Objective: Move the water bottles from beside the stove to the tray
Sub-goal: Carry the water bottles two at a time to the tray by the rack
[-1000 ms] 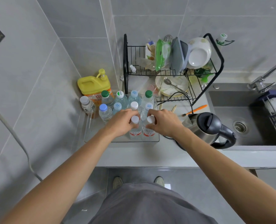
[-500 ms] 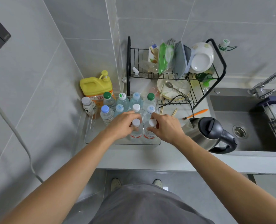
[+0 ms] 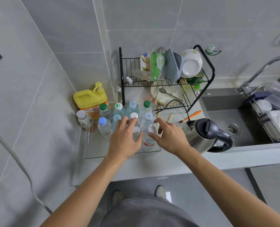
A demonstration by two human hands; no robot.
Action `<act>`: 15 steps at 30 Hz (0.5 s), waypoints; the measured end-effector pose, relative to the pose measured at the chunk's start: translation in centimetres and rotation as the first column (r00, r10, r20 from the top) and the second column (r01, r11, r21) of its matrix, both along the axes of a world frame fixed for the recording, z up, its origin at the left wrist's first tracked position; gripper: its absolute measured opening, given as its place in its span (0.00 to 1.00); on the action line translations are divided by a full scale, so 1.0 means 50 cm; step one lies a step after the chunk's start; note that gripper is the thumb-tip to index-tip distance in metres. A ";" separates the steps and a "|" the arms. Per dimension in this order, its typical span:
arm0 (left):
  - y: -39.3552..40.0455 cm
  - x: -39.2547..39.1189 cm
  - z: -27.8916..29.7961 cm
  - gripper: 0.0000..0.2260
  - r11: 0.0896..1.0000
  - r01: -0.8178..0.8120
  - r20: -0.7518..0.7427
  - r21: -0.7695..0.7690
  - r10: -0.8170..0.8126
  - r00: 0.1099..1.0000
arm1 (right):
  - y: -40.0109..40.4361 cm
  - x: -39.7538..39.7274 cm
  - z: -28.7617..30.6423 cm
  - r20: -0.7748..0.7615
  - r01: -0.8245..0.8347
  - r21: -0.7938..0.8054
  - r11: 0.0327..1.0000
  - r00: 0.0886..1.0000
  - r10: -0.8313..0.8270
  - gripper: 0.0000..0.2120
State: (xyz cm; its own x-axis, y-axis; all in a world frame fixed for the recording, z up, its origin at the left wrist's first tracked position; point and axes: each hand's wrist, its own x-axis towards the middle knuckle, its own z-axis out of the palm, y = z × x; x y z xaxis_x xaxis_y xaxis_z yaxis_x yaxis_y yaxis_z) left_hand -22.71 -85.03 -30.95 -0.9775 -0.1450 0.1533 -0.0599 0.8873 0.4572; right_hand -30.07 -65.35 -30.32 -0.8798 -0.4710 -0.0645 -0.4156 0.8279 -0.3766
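Nearest the viewer, both bare forearms reach over the counter edge toward the clear tray (image 3: 93,149), which serves as the landmark here. The left hand (image 3: 125,138) hovers over the tray's front middle with its fingers spread and relaxed, grasping nothing; its fingertips lie just beside the white cap of one front bottle (image 3: 136,130). The right hand (image 3: 168,136) hangs over the tray's front right corner, fingers likewise loose and released, its thumb close to the white-capped bottle with the red label (image 3: 150,138), though whether skin touches plastic cannot be told. Both of these bottles stand upright inside the tray. Farther in, the other water bottles (image 3: 132,108) stand upright in a cluster filling the tray's back half, with blue, white and green caps. Just right of the tray sits a steel kettle (image 3: 204,135). Behind the tray's left corner stands a yellow pump jug (image 3: 90,99), and behind its right side a black dish rack (image 3: 167,79) holds plates and bowls.
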 end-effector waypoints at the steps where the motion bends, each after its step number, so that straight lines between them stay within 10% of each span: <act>1: 0.012 0.002 0.008 0.22 0.999 0.025 -0.061 -0.037 -0.027 0.998 | 0.009 0.012 0.007 -0.052 0.030 -0.024 0.999 0.998 -0.031 0.24; 15: 0.366 -0.098 0.111 0.29 0.847 0.451 -0.124 -0.282 -0.499 0.858 | 0.427 0.157 0.066 -0.319 0.567 -0.172 0.806 0.742 -0.590 0.32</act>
